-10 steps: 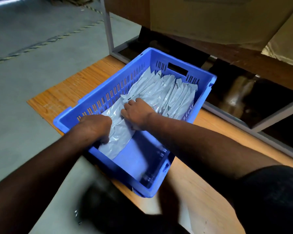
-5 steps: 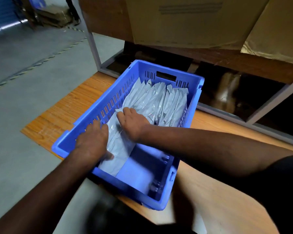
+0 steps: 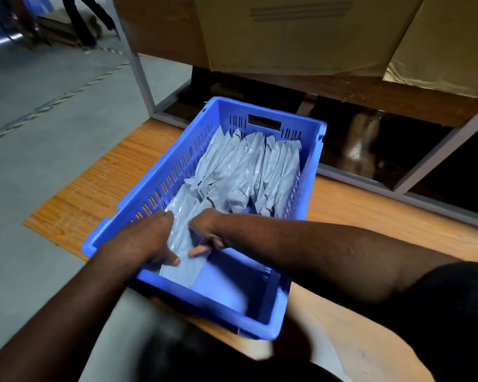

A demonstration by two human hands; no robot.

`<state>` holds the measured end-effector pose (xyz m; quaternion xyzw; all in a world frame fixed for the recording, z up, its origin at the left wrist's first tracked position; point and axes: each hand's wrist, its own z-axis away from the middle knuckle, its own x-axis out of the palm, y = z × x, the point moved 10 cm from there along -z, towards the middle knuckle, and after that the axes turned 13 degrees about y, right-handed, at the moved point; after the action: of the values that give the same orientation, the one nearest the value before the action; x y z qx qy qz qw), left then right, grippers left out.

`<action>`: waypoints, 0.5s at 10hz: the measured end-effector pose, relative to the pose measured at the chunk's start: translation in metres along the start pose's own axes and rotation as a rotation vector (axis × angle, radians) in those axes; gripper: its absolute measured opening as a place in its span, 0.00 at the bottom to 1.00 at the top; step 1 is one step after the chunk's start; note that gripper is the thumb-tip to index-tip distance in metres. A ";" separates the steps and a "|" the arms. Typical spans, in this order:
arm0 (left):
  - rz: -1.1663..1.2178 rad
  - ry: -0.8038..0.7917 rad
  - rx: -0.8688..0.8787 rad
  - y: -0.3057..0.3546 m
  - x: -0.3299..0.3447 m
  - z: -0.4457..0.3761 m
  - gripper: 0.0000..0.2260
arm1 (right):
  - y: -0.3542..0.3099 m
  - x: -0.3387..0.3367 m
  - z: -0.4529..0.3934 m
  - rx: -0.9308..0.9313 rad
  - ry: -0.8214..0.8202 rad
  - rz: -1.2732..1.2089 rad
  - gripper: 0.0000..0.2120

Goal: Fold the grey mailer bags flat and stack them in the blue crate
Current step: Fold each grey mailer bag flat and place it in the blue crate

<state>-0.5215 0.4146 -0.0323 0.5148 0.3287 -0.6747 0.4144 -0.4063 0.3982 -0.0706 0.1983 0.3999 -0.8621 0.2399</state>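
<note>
A wooden tabletop [image 3: 370,216] carried the blue crate [image 3: 312,150]. Folded grey mailer bags [image 3: 249,172] stood packed in a row at its far end. A nearer mailer bag [image 3: 181,235] lay against the crate's left wall. The left hand [image 3: 138,241] pressed it with spread fingers, and the right hand [image 3: 207,230] pinched its right edge.

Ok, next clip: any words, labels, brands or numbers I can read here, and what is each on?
None can be read.
Cardboard box: grey printed bars near its top, blurred, no letters come out.
Grey mailer bags in the blue crate: a faint reddish mark on one, too small to read.
Blue crate: only slots and a handle cut-out, no lettering shows.
</note>
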 end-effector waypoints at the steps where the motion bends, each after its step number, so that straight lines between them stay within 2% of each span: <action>1: -0.003 -0.002 0.007 0.000 0.004 -0.003 0.34 | -0.004 0.018 0.001 0.004 -0.066 -0.004 0.16; 2: 0.000 -0.026 0.004 0.003 0.010 -0.006 0.33 | 0.000 0.032 -0.002 0.067 -0.094 -0.074 0.14; 3: -0.009 -0.030 0.006 -0.001 0.013 -0.008 0.34 | 0.000 0.026 0.000 0.047 -0.091 -0.112 0.09; 4: -0.017 -0.038 0.007 -0.002 0.012 -0.006 0.35 | 0.006 0.016 0.005 0.060 -0.059 -0.191 0.15; 5: -0.037 -0.044 0.008 0.003 0.012 -0.003 0.36 | 0.008 0.023 0.012 0.090 -0.170 -0.209 0.14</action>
<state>-0.5193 0.4130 -0.0447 0.4951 0.3264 -0.6949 0.4068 -0.4218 0.3784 -0.0810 0.0922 0.3576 -0.9132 0.1726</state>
